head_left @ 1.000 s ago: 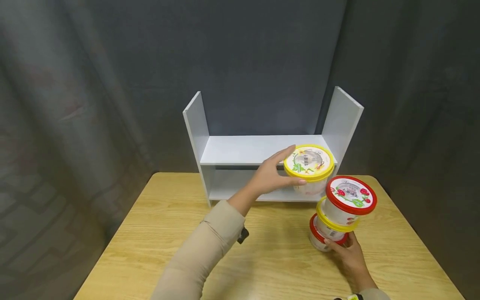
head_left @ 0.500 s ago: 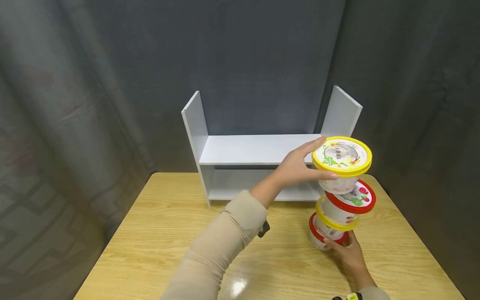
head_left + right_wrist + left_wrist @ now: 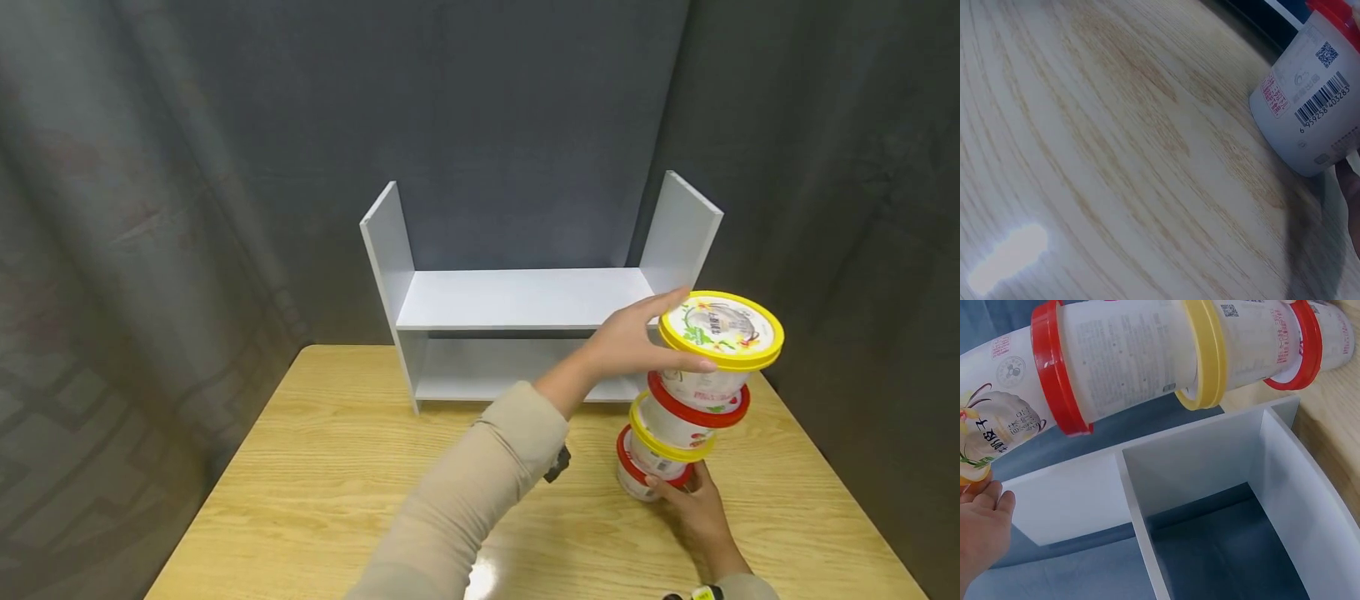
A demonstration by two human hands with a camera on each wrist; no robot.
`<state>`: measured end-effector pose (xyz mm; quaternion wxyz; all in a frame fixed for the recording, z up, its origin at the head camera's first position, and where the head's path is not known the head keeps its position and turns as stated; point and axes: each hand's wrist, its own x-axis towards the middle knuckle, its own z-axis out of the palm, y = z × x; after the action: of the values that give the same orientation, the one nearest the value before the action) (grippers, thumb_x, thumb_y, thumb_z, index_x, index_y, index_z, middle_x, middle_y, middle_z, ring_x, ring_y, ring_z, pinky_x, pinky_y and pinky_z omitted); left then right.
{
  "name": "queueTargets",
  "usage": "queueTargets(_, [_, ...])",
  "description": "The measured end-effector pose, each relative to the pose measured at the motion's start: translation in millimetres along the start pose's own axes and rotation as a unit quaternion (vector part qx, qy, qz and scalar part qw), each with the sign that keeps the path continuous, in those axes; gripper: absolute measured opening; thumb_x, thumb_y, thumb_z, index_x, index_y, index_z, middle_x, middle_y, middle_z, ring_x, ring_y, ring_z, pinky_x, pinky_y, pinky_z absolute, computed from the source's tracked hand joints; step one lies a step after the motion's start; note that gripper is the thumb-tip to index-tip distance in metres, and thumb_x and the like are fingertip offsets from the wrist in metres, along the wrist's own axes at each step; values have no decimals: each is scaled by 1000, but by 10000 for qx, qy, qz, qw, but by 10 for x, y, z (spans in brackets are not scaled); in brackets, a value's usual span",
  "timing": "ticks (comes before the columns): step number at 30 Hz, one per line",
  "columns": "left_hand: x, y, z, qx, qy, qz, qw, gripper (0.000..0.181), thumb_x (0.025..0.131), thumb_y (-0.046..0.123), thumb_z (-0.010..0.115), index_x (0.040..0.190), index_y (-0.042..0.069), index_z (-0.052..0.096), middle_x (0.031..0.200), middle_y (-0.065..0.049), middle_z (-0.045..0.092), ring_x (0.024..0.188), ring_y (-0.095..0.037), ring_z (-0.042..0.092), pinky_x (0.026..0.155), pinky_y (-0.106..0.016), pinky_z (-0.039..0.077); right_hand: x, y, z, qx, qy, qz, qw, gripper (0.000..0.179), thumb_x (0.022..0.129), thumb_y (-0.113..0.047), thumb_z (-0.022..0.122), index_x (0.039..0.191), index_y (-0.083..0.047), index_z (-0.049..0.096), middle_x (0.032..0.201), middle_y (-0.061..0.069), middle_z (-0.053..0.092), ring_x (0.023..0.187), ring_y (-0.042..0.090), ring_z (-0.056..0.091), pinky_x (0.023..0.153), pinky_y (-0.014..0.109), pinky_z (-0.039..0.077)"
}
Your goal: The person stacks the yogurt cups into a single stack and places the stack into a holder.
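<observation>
"Dark grey curtains (image 3: 525,125) back this pale wooden worktop (image 3: 337,467). What's piled there?"

"Four high, at four o'clock from the white two-tier shelf unit (image 3: 517,300): topmost, a round white yellow-lidded tub (image 3: 720,329), which appears to meet the round white red-lidded tub (image 3: 671,427) beneath."

"Who's gripping what?"

"Left hand (image 3: 637,342), at the top one's nine o'clock, spreads its fingers lid-wide and clasps the rim. Right hand (image 3: 693,504), at the pile's six o'clock, curls round the white red-lidded bottom tub (image 3: 637,485)."

"Any advice?"

"I'd centre the upper base over the lid below, settle it level, then loosen both sides together. Make the lower hold gentle; a shove could topple the lot."
</observation>
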<state>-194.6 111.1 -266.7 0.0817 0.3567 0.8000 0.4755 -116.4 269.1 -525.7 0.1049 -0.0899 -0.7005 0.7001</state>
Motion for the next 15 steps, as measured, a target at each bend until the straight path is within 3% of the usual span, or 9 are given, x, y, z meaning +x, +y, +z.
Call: queueTargets(15, [37,28,77,155,-169,-267,9994,81,65,34,73,132,36,28,129,25,28,111,5,31,81,-20,39,6,14,20,-15,20,-31,10000,63,74,-7,67,126,-19,33,105,-8,45,92,-1,47,72,14,43])
